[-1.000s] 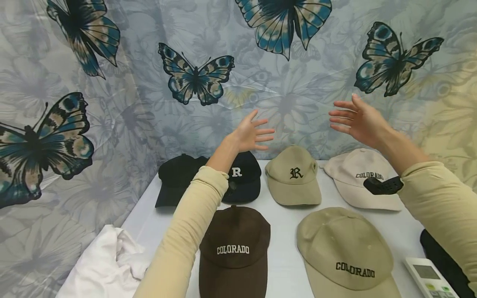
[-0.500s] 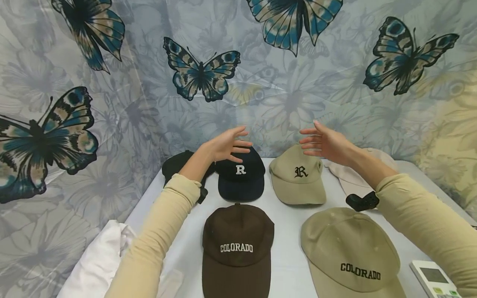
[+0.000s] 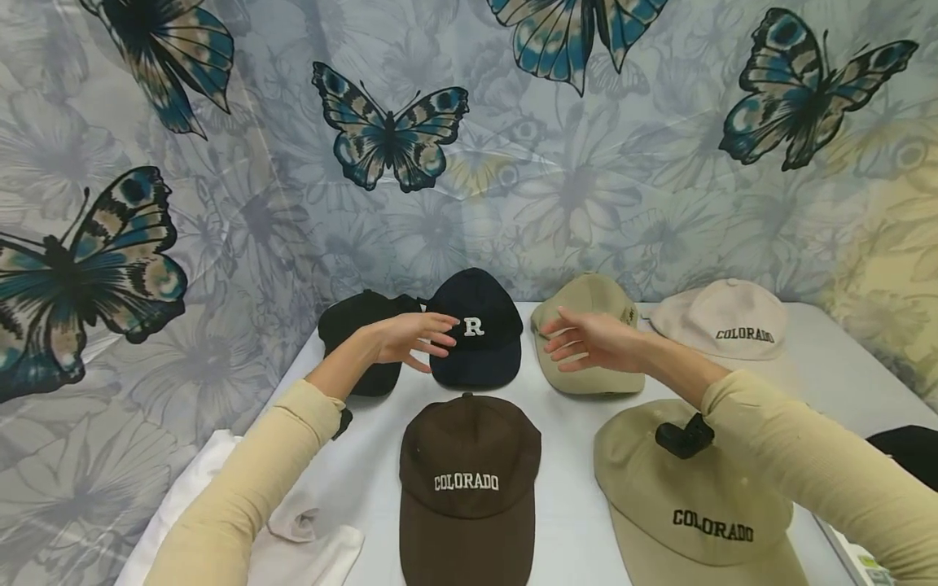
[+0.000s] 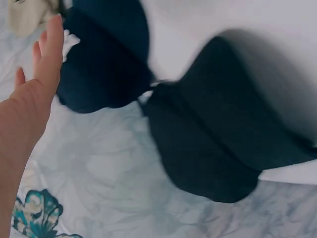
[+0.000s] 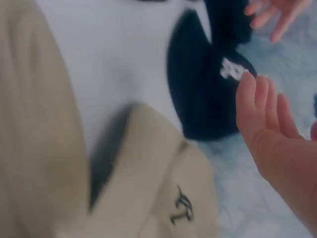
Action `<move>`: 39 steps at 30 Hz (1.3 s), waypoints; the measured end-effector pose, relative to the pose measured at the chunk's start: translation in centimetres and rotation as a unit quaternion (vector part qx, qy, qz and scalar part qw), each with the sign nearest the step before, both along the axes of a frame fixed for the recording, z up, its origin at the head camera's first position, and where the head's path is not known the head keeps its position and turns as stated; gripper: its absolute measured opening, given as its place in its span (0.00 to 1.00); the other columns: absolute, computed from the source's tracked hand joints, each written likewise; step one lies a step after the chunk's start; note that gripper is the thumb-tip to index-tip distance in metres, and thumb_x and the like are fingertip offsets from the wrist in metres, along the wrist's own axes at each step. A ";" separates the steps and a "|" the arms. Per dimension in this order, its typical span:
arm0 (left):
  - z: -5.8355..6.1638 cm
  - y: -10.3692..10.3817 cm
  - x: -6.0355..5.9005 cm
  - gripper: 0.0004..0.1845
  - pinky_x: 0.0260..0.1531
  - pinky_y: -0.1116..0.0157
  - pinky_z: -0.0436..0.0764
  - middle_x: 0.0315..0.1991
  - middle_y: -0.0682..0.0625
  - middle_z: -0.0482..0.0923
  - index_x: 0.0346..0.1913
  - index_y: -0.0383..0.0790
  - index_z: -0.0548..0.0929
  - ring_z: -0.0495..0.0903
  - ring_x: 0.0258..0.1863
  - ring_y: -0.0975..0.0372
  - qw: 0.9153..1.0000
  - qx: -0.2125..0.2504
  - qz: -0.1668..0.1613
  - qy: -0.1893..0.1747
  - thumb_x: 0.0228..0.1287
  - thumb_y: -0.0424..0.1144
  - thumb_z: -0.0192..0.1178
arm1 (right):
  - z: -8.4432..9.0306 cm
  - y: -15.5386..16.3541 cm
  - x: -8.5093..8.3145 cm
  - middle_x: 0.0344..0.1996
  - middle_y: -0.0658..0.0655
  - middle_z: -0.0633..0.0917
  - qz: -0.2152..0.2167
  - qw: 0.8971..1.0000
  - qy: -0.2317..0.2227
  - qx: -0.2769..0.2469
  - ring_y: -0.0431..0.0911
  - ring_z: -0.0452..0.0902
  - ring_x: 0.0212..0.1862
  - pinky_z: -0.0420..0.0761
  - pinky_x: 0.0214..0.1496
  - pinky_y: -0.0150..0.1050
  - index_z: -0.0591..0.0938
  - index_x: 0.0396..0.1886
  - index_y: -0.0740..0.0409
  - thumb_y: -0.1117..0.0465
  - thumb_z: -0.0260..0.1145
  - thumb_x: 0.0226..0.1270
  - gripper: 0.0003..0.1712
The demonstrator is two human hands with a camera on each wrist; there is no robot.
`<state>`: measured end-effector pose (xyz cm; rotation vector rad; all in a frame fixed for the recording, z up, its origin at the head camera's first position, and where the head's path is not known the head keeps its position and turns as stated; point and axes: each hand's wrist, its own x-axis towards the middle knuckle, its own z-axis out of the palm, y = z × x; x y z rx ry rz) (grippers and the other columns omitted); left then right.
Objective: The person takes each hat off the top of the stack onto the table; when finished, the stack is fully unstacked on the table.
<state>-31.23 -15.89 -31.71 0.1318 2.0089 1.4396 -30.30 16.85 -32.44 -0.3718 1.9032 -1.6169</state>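
My left hand [image 3: 410,335] hovers with fingers spread, in front of a black cap [image 3: 359,342] and beside a navy cap [image 3: 476,358] marked with a white R. Palm turned inward, my right hand [image 3: 597,340] is held up before a khaki cap [image 3: 579,382] and covers its R, which shows in the right wrist view. Neither hand holds anything. Closer to me lie a brown COLORADO cap [image 3: 469,496] and a larger khaki COLORADO cap [image 3: 689,496], the latter partly behind my right sleeve. A pale COLORADO cap [image 3: 733,321] sits at the back right.
White crumpled cloth [image 3: 308,545] lies at the front left of the white table [image 3: 564,456]. At the right edge are a black item [image 3: 909,452] and a white device [image 3: 850,553], mostly hidden by my sleeve. A butterfly-print cloth [image 3: 572,187] hangs behind.
Both hands have come down from in front of the hanging cloth to the level of the back caps. The left hand moved left; the right hand moved left too. No cap has moved on the table.
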 end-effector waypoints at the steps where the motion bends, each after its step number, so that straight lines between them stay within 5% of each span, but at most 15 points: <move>1: -0.4 -0.3 0.2 0.25 0.51 0.48 0.74 0.64 0.41 0.66 0.71 0.44 0.62 0.66 0.63 0.48 1.000 -0.007 -0.001 -0.004 0.74 0.42 0.48 | -0.4 -0.3 0.2 0.41 0.58 0.79 0.002 1.000 -0.008 0.003 0.52 0.76 0.47 0.77 0.53 0.47 0.63 0.64 0.72 0.47 0.39 0.79 0.32; 13: -4.8 -2.9 3.1 0.22 0.43 0.53 0.79 0.60 0.39 0.70 0.64 0.34 0.70 0.71 0.57 0.50 0.997 -0.066 -0.012 -0.041 0.67 0.29 0.52 | -4.5 -2.6 1.9 0.40 0.60 0.79 0.015 0.997 -0.042 0.061 0.51 0.78 0.43 0.79 0.46 0.43 0.71 0.57 0.70 0.50 0.46 0.78 0.27; 20: -6.5 -3.4 4.1 0.22 0.42 0.53 0.80 0.52 0.42 0.75 0.61 0.33 0.72 0.74 0.50 0.54 0.996 -0.065 0.006 -0.060 0.63 0.27 0.56 | -6.4 -2.8 2.5 0.44 0.62 0.76 0.038 0.996 -0.028 0.081 0.51 0.75 0.44 0.78 0.47 0.45 0.71 0.57 0.73 0.64 0.54 0.71 0.20; 31: -7.3 -4.1 5.1 0.14 0.32 0.64 0.81 0.40 0.45 0.76 0.50 0.30 0.78 0.74 0.36 0.59 0.997 -0.069 0.007 -0.042 0.61 0.25 0.59 | -7.5 -3.1 2.9 0.39 0.58 0.77 0.100 0.992 -0.031 0.068 0.47 0.76 0.41 0.78 0.49 0.46 0.73 0.51 0.70 0.71 0.61 0.63 0.16; 39: -6.7 -4.6 5.3 0.08 0.39 0.59 0.82 0.36 0.48 0.79 0.43 0.29 0.83 0.76 0.35 0.59 0.997 -0.063 -0.016 -0.030 0.62 0.28 0.61 | -7.4 -3.2 2.9 0.33 0.55 0.78 0.116 0.992 -0.021 0.043 0.45 0.76 0.36 0.78 0.44 0.43 0.77 0.44 0.68 0.75 0.59 0.61 0.11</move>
